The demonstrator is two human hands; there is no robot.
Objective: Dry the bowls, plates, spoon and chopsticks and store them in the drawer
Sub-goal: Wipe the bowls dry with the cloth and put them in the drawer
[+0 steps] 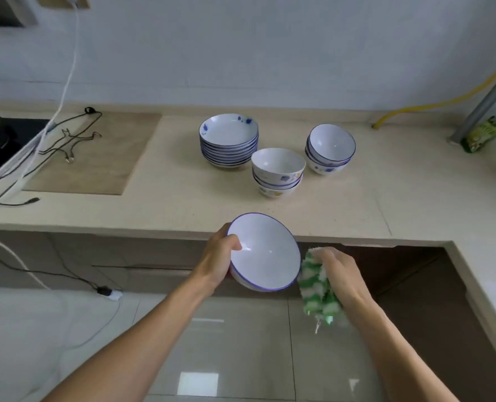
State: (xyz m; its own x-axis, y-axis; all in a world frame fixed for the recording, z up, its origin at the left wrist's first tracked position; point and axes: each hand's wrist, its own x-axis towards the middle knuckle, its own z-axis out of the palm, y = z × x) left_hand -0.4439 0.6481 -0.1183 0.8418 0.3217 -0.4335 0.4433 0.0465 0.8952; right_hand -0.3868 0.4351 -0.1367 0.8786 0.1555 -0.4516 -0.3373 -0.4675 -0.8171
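Two hands busy off the bench [342, 204] edge: left hand [217, 258] grips a blue-rimmed bowl [265, 253] tilted up for wiping, right hand [341, 274] clutches green-white cloth [318, 291] just beside it.

One white bowl [265, 253] with a blue rim is held up at the near edge of the surface [183, 204]. On the surface there are three stacks of dishes. The far left stack [228, 140] is of shallow blue-rimmed plates, about nine or ten; the lowest rims run together, so the exact count cannot be told. The middle stack [278, 172] holds three bowls. The far right stack [330, 149] holds three bowls as well, possibly four. That makes about seven bowls in all. There is one green-and-white cloth [318, 288]. Two hands are in view: the left hand [220, 258] and the right hand [341, 274].
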